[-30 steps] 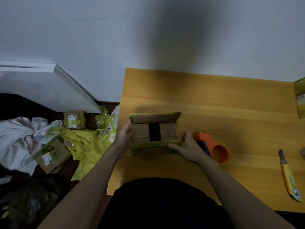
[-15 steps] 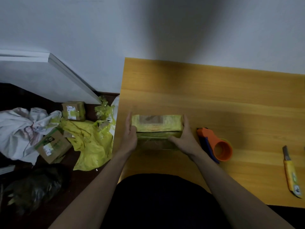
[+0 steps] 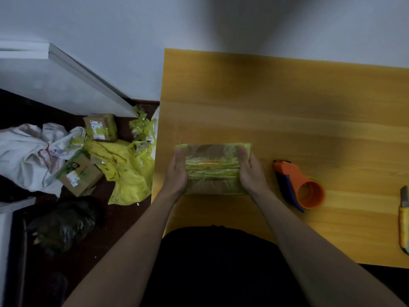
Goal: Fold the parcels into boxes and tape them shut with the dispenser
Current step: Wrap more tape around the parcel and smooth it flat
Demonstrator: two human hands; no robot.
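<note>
Both hands, left hand (image 3: 177,173) and right hand (image 3: 250,171), grip the box (image 3: 212,169) ends on the worktop (image 3: 287,129); its flaps, open a second ago, now lie closed, ready for the dispenser (image 3: 298,187).

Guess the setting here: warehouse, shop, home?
Probably a home or small informal packing spot: one wooden table against a plain wall, a tape dispenser on it, taped parcels and yellow bags on the floor.
</note>
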